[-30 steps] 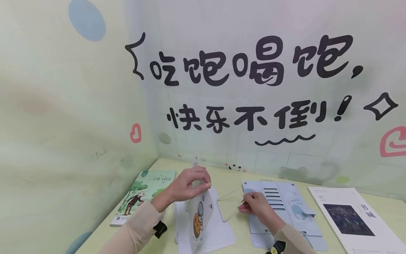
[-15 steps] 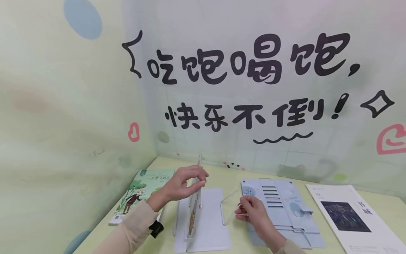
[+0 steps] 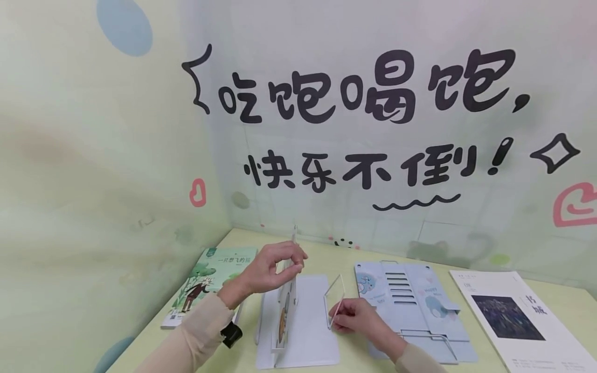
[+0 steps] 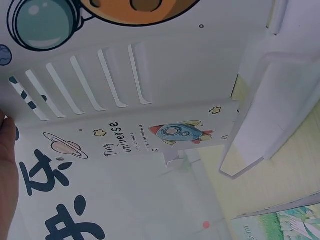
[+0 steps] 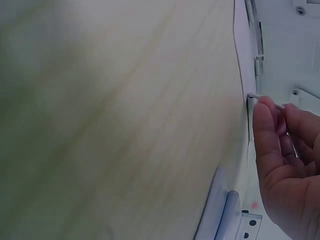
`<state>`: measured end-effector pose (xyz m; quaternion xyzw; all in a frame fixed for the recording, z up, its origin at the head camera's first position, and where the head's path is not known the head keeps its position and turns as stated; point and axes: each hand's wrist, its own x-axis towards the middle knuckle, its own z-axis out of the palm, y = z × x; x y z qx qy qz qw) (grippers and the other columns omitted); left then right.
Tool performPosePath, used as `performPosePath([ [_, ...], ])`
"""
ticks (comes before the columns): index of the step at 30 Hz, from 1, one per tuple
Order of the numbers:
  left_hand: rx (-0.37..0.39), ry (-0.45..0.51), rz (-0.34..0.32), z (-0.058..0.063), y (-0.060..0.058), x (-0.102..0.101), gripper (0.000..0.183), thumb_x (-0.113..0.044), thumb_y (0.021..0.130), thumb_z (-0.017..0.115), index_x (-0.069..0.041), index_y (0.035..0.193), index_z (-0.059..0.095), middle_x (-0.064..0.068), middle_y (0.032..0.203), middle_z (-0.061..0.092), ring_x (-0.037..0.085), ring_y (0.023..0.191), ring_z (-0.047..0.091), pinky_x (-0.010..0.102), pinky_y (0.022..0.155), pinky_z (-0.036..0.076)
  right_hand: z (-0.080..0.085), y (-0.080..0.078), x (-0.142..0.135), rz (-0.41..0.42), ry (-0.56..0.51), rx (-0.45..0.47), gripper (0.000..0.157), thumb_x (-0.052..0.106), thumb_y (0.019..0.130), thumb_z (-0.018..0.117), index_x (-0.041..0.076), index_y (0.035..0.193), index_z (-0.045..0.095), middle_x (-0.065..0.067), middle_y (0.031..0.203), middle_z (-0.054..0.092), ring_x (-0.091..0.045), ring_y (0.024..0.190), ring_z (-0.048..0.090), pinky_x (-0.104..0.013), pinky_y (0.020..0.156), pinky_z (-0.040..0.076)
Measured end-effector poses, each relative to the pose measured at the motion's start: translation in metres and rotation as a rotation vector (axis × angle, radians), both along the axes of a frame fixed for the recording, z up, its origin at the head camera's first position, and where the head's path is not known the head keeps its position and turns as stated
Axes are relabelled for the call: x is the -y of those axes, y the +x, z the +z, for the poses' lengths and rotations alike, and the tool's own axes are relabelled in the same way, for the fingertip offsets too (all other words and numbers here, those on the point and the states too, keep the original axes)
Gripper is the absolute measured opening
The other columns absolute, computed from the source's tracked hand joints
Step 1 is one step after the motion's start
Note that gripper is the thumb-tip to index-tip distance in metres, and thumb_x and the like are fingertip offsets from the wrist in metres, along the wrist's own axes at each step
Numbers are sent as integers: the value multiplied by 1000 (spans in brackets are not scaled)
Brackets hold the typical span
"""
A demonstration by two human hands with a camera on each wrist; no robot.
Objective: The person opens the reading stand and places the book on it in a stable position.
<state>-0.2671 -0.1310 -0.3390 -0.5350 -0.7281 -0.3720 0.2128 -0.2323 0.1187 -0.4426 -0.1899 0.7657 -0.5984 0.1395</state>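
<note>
A white book stand lies on the pale green table [image 3: 336, 259], its base [image 3: 308, 321] flat. My left hand [image 3: 294, 264] pinches the top edge of its raised printed panel [image 3: 285, 311], keeping it nearly upright. In the left wrist view the panel [image 4: 125, 110] shows slots, a rocket and "Tiny universe"; only the hand's edge [image 4: 6, 165] shows. My right hand [image 3: 337, 313] pinches the stand's thin wire prop [image 3: 336, 292], which stands up from the base's right side. In the right wrist view its fingertips [image 5: 265, 107] close on the wire [image 5: 252, 96] beside the base edge.
A second, light blue book stand [image 3: 410, 305] lies flat just right of my right hand. A green-covered book [image 3: 210, 277] lies at the left by the wall, and a white booklet [image 3: 513, 316] at the far right. Decorated walls close the table's back and left.
My right hand moved left and swung the wire prop up from lying flat to standing. The left hand raised the panel from a tilt to near upright, then held still.
</note>
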Motion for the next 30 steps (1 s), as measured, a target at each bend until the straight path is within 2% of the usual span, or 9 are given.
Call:
performPosePath([
  [7, 34, -4, 10, 1, 0, -3, 17, 0, 85, 59, -14, 77, 57, 1, 86, 65, 19, 93, 63, 33, 85, 51, -1, -7, 11, 43, 166, -122, 10, 2, 85, 65, -3, 76, 64, -9, 73, 67, -8, 60, 58, -18, 52, 50],
  [12, 49, -9, 0, 1, 1, -4, 17, 2, 84, 60, -13, 76, 57, 3, 86, 66, 21, 93, 62, 34, 86, 51, 2, -8, 20, 49, 252, -162, 9, 4, 84, 67, 1, 76, 66, -4, 63, 61, -7, 55, 52, -18, 49, 46],
  [19, 22, -30, -66, 0, 2, -7, 15, 0, 85, 58, -12, 77, 56, 3, 80, 63, 18, 90, 62, 32, 85, 51, 5, 0, 28, 86, 296, -163, 11, 5, 84, 68, 4, 73, 66, 1, 60, 59, -7, 54, 51, -16, 47, 44],
  [25, 24, -35, -57, -1, 4, -6, 14, -1, 85, 57, -12, 77, 57, 2, 81, 63, 21, 90, 63, 32, 85, 51, 3, 1, 25, 109, 311, -175, 10, 6, 83, 68, 3, 74, 66, 7, 57, 52, -3, 49, 44, -15, 45, 34],
  [30, 41, -36, -56, -4, 4, -6, 14, 0, 85, 58, -13, 77, 57, 2, 84, 64, 19, 91, 62, 33, 85, 51, -1, 2, 26, 101, 309, -179, 10, 7, 82, 69, 3, 73, 67, 7, 56, 51, -3, 47, 43, -15, 44, 34],
])
